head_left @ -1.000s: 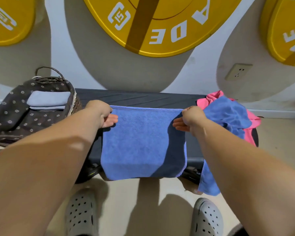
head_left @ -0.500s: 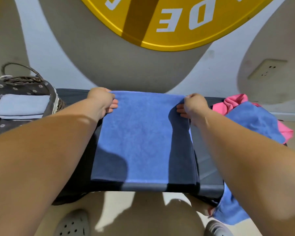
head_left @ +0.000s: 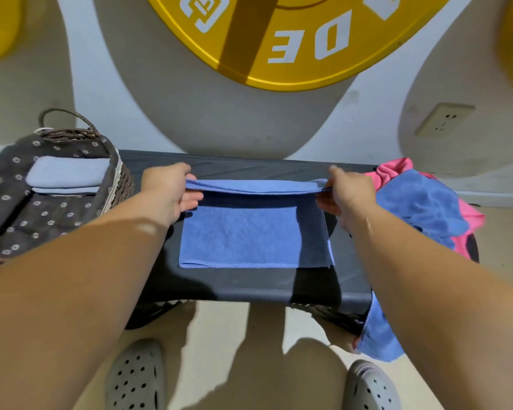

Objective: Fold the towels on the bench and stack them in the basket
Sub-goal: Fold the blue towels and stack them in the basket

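Fingers (head_left: 191, 200) of my left hand (head_left: 169, 190) and right hand (head_left: 350, 193) pinch the blue towel's (head_left: 240, 235) raised edge, right of the basket (head_left: 117, 184); I should land both corners squarely on the opposite hem.

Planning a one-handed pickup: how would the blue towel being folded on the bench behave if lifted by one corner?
Probably floppy: the blue towel curls softly where the left hand and right hand pinch its far edge, so one corner would likely let it droop and unfold. It looks thin, so likely light.
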